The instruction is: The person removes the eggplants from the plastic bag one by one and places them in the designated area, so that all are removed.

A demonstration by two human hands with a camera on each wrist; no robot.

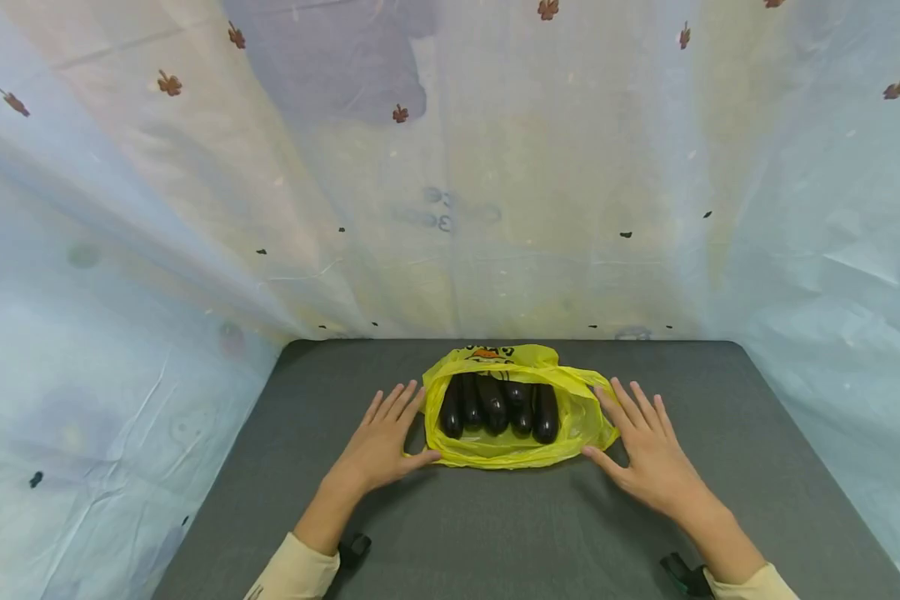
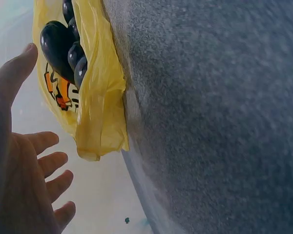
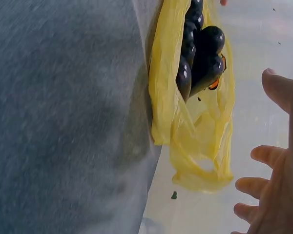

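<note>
A yellow plastic bag lies on the dark grey table with its mouth spread wide. Inside it several glossy black eggplants lie side by side. Both wrist views show the eggplants too, stacked against the bag's printed side. My left hand is at the bag's left edge, fingers straight and spread. On the other side my right hand has its fingers spread at the bag's right edge. In the wrist views, gaps show between the hands and the bag. Neither hand holds anything.
The grey table extends around the bag on every side. Behind it and at both sides hangs a pale plastic sheet with brown leaf prints and dark specks. Dark straps sit at both wrists.
</note>
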